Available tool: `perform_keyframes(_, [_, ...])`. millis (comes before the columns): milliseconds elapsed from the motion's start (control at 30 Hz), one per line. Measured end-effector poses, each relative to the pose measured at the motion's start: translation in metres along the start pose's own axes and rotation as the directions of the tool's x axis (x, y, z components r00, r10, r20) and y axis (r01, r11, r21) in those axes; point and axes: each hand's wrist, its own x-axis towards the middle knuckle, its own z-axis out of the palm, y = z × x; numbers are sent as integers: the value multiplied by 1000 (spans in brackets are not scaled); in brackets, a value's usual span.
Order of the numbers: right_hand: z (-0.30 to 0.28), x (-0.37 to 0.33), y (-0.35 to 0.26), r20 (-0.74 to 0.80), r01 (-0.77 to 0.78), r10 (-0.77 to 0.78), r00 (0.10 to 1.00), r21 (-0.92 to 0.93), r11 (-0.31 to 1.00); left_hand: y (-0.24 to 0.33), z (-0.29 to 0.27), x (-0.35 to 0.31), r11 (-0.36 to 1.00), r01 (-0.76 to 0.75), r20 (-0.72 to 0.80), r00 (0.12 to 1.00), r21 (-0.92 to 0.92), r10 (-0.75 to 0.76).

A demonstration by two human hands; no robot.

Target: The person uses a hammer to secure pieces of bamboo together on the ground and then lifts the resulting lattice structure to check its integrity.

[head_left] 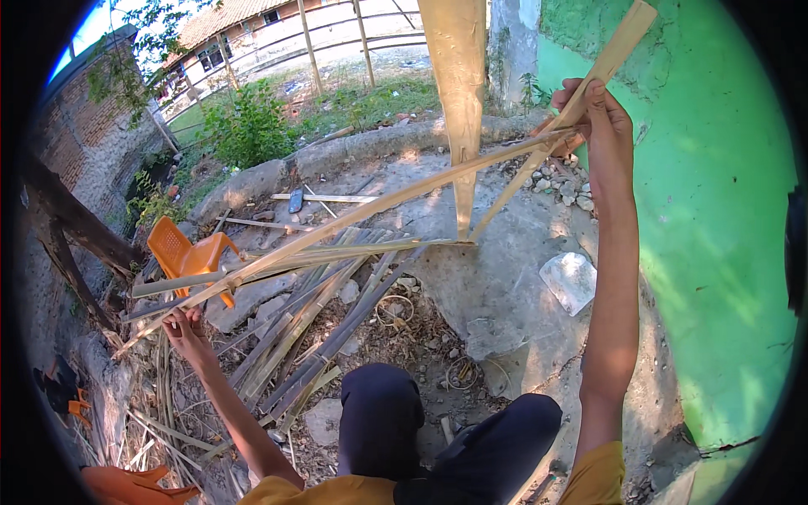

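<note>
A long, pale bamboo strip (370,202) runs slantwise across the view from lower left to upper right. Near its lower-left end my left hand (187,333) pinches it from below, fingers partly hidden behind it. At the upper right, my raised right hand (602,126) is closed round a flat, pale bamboo slat (619,49), thumb on top. The long strip's far end meets this slat at my right fingers; whether they are joined there cannot be made out. Below my hands lies a pile of split bamboo strips (307,307) on the ground.
An orange plastic chair (181,252) stands at the left, by dark tree trunks (71,215). A wooden post (459,93) rises ahead. At the right is a green wall (715,244), with a white slab (570,282) and small stones (564,185) nearby. A phone-like object (295,200) lies beyond.
</note>
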Motion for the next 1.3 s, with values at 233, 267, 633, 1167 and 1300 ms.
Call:
perform_keyframes(233, [20,15,18,-101,-24,32,994,78,997,4,13,6,994,12,-1,1000,110,-12])
perform_keyframes(267, [21,19,19,-150,-16,28,988,79,997,4,16,9,991,10,-47,999,130,-4])
perform_keyframes(633, [23,39,27,-166,-64,64,984,5,998,-7,33,31,987,-13,-26,1000,163,18])
perform_keyframes(1167, [21,67,39,-172,14,-35,984,-122,992,-2,67,44,974,25,-95,995,227,-4])
perform_keyframes(1300, [23,79,50,-166,52,-56,985,-28,998,-7,64,50,971,5,-97,995,240,19])
